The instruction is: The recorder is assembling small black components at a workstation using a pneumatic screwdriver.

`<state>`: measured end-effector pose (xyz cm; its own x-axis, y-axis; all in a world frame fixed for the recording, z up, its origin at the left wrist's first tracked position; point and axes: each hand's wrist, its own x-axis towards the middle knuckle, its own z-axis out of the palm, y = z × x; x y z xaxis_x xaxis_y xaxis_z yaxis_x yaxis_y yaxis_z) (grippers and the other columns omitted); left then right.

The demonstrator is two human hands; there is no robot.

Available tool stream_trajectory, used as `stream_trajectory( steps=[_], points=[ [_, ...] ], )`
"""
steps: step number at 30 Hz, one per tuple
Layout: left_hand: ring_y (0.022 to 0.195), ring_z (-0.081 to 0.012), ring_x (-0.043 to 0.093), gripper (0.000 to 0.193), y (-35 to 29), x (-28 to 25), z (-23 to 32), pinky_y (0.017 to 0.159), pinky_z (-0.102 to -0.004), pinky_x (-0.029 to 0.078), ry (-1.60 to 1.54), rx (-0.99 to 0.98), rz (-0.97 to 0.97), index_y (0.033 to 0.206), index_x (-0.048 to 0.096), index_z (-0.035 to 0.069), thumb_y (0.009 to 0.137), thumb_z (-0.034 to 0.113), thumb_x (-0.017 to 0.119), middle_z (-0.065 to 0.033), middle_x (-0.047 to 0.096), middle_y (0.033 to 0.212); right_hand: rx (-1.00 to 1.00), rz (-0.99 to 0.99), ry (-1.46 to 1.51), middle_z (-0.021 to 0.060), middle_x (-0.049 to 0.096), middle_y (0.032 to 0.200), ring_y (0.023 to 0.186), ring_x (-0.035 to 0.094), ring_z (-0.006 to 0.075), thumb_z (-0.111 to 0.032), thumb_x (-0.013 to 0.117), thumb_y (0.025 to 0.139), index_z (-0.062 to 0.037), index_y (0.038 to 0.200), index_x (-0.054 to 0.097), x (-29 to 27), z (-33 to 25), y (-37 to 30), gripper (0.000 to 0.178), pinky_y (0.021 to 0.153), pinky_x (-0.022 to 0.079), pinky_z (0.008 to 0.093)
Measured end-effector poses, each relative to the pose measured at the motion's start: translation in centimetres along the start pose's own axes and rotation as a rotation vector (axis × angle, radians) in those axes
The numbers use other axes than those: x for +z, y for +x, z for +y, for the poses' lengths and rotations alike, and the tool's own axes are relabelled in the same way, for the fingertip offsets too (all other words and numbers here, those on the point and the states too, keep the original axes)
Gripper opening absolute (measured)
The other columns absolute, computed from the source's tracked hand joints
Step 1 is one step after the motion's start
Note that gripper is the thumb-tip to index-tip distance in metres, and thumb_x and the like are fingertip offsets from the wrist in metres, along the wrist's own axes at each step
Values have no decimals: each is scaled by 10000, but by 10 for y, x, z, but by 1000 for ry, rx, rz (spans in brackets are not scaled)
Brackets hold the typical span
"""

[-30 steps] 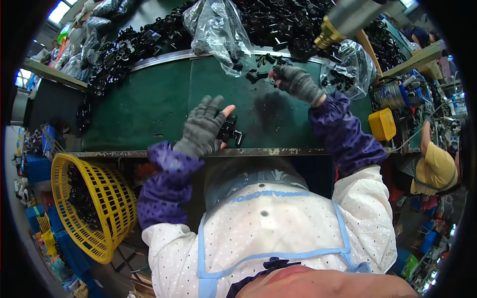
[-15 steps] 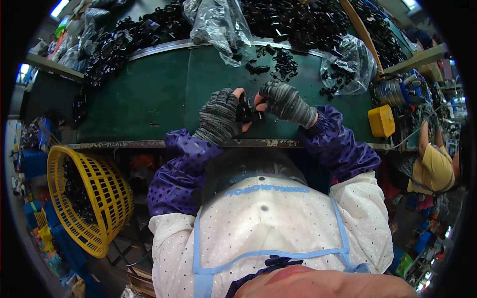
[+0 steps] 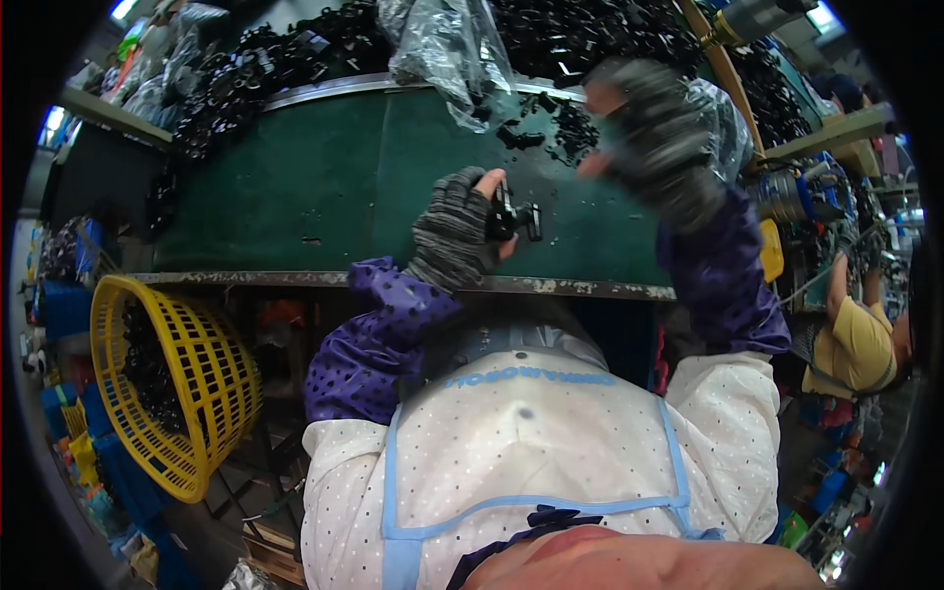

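Note:
My left hand (image 3: 454,228), in a grey-black striped fingerless glove, is closed around a small black plastic part (image 3: 504,218) above the green bench top, near its front edge. A short crosspiece sticks out from the part's right side. My right hand (image 3: 657,138), gloved alike, is raised up and to the right and smeared by motion. I cannot tell whether it holds anything. Just left of it lie small loose black parts (image 3: 573,133) on the green work surface (image 3: 285,187). A clear plastic bag (image 3: 728,118) is partly hidden behind my right hand.
Heaps of black parts (image 3: 295,49) line the far side, with a crumpled clear bag (image 3: 447,59) among them. A cylindrical tool (image 3: 757,18) hangs at upper right. Yellow items are a box (image 3: 772,251) at right and a basket (image 3: 231,369) at left. A co-worker (image 3: 855,339) is farther right.
My right hand has left the black part and swung up and to the right. My left hand keeps the part, shifted slightly right in view. A cylindrical tool now shows at upper right.

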<state>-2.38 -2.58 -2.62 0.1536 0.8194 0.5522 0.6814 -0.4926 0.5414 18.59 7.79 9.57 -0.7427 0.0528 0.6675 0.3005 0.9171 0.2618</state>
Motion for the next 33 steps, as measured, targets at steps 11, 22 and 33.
stream_trajectory(
  steps=[11, 22, 33],
  points=[
    [988, -320, 444, 687, 27, 17, 8, 860, -392, 379, 62, 19, -91, 1187, 433, 94, 556, 187, 689, -146, 464, 1079, 727, 471, 1539, 172, 532, 944, 794, 591, 369, -234, 643, 735, -28, 1114, 403, -54, 99, -10, 494, 644, 522, 500],
    [975, -314, 454, 702, 28, 5, 15, 855, -396, 379, 56, 52, -10, 1202, 423, 69, 557, 168, 683, -148, 472, 1067, 756, 606, 1980, 166, 516, 866, 736, 593, 333, -195, 674, 663, -18, 1015, 431, 11, -9, 34, 463, 623, 530, 421],
    [977, -319, 460, 719, 21, 7, 11, 845, -382, 393, 55, -14, -129, 1209, 421, 98, 541, 160, 681, -144, 475, 1078, 756, 158, 1941, 81, 560, 988, 803, 571, 191, -219, 717, 691, -40, 1066, 504, -15, 18, 45, 467, 684, 471, 277]
  ],
)
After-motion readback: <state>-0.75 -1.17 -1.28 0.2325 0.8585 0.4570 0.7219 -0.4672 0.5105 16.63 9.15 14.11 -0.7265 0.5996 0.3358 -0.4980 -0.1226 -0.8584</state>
